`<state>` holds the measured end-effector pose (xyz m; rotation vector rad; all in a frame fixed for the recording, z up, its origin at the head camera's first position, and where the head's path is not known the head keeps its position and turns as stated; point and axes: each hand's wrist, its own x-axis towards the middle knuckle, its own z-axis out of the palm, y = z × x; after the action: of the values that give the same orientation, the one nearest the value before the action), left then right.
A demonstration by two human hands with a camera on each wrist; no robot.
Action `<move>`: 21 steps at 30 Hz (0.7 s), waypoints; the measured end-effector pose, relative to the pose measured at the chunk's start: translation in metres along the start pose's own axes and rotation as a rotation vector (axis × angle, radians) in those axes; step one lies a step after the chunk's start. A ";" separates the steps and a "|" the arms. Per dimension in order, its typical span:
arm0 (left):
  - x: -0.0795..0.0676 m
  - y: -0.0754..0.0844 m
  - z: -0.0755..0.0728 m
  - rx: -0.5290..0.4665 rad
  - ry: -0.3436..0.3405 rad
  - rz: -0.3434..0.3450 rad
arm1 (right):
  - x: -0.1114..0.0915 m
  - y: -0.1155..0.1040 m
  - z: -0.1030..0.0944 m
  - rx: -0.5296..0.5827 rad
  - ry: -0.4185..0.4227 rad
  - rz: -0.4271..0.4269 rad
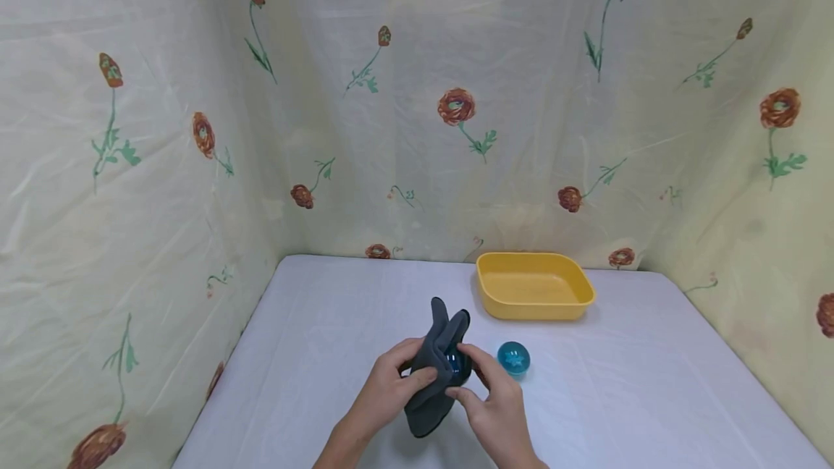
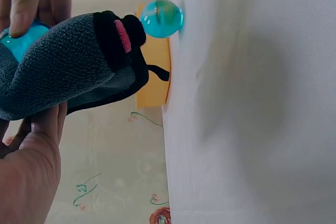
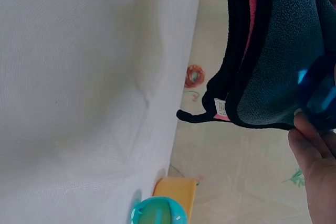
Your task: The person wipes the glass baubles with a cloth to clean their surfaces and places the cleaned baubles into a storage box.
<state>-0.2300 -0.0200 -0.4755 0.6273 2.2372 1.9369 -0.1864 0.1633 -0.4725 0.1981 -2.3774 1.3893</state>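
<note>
My left hand (image 1: 384,391) grips a folded dark grey cloth (image 1: 426,398) with black edging, thumb on its near face. A shiny blue transparent ball (image 1: 460,366) sits against the cloth's folds on the right, partly covered. My right hand (image 1: 496,405) pinches this ball between fingers and thumb, at the cloth's edge. In the right wrist view the cloth (image 3: 286,51) shows pink lining, a small white label and a black loop. Both hands hold these above the table. Just right of them, a second turquoise transparent ball (image 1: 514,358) with a pale star-like shape rests on the table.
A yellow rectangular tray (image 1: 537,311) stands at the back of the table, right of centre. White cloth covers the table (image 1: 326,353). Flower-printed curtains (image 1: 417,165) hang along the back and both sides.
</note>
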 end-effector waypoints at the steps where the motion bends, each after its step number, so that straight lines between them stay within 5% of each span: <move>1: 0.000 0.000 0.000 -0.003 -0.002 0.000 | 0.000 0.000 0.000 0.009 -0.004 0.018; 21: -0.005 0.006 0.003 -0.039 -0.005 -0.013 | 0.002 -0.001 -0.005 0.178 -0.111 0.254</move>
<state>-0.2231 -0.0182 -0.4709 0.6102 2.1887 1.9655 -0.1861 0.1673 -0.4686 0.0201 -2.4341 1.7508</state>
